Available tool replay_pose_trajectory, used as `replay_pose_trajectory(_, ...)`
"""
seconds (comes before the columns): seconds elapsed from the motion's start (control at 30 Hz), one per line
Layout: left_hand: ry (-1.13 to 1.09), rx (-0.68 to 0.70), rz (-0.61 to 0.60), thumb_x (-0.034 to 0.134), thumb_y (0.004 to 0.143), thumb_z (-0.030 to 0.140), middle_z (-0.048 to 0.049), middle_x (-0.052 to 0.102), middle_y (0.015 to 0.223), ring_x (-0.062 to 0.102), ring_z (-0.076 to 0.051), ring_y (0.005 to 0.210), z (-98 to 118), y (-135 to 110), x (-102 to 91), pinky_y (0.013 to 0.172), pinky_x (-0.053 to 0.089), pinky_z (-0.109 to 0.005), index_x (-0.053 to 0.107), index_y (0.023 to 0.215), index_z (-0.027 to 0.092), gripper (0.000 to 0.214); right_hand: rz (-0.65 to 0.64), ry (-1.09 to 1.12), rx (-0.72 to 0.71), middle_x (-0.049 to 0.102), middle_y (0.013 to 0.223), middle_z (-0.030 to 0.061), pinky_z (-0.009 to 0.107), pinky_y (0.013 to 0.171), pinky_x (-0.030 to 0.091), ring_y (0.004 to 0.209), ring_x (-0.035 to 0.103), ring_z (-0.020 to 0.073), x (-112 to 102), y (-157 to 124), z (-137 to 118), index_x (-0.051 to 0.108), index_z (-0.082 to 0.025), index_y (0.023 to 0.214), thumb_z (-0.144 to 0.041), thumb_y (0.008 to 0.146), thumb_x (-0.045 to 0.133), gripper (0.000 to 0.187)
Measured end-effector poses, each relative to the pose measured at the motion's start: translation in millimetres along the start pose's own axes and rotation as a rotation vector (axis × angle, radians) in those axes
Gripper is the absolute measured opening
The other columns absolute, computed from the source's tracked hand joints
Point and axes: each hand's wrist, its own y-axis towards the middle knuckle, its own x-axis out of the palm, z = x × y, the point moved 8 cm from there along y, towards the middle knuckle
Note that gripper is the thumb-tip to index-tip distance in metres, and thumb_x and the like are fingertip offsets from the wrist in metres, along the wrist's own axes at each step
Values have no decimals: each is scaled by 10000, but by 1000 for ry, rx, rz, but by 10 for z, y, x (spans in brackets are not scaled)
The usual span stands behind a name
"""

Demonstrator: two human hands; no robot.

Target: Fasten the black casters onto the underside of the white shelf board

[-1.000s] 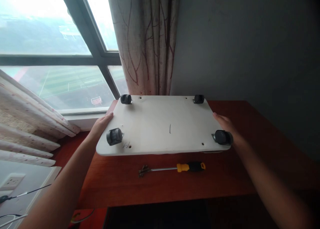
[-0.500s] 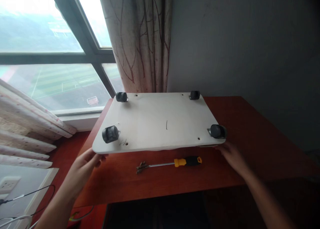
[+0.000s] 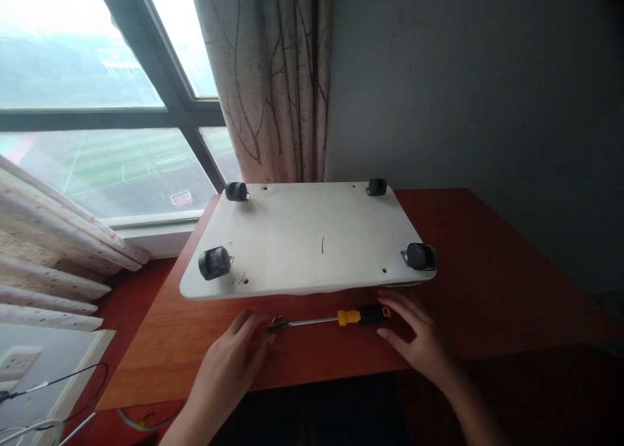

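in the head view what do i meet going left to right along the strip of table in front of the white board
Left hand → small metal pieces → screwdriver with a yellow-and-black handle → right hand

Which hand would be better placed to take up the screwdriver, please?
Probably the right hand: it's open at the screwdriver handle, while the left hand is by the small metal pieces.

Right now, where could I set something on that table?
The widest bare patch of table is right of the board, beyond the right hand. Another lies between the left hand and the table's left edge. Crowded: between the hands, with screwdriver and metal parts.
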Motion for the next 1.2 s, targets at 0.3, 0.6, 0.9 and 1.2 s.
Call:
replay_pose_trajectory(0.3, 114, 69, -16, 495, 980, 342, -26, 700, 1039, 724, -201, 840, 13, 48, 161, 651, 547, -271, 655, 1075, 278, 197, -70, 115, 19, 709, 1156, 54, 419, 996, 542, 1124, 645, 240, 206, 118, 19, 705, -289, 1167, -224, 836, 729, 338)
replay_pose_trajectory(0.6, 46, 121, 19, 486, 986, 336, -36, 711, 1017, 721, -176, 782, 31, 79, 109, 609, 540, -230, 675, 1052, 259, 214, -40, 271, 203, 717, 1191, 69, 395, 999, 543, 1132, 666, 245, 91, 91, 173, 741, -287, 1151, -338, 837, 746, 318)
replay_pose_trajectory(0.9, 25, 110, 71, 460, 998, 335, -58, 709, 1027, 721, -179, 804, 55, 96, 110, 629, 554, -227, 672, 1045, 238, 238, 13, 472, 398, 729, 1198, 99, 415, 1004, 547, 1139, 677, 277, 60, -12, 405, 755, -241, 1131, -442, 803, 775, 385)
replay_pose_trajectory(1.2, 37, 113, 127, 491, 989, 304, -54, 719, 1047, 717, -203, 877, 84, 109, 82, 721, 558, -269, 691, 1055, 246, 218, 56, 571, 446, 732, 1188, 100, 405, 989, 549, 1122, 682, 276, 36, -8, 427, 759, -237, 1099, -463, 771, 799, 400)
